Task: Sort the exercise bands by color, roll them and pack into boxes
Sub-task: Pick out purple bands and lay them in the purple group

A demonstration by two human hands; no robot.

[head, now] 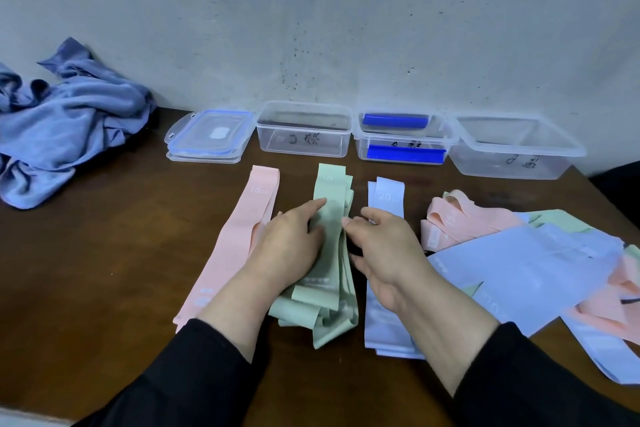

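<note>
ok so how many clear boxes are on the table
3. One sits left of centre by the wall, one with blue clips is beside it in the middle, and one is at the right. The lids lie stacked to their left.

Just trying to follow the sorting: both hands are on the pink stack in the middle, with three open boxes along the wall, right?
Not quite. The head view shows both hands, left and right, on the green stack in the middle; the pink stack lies left of it. The three open boxes do line the wall.
</note>
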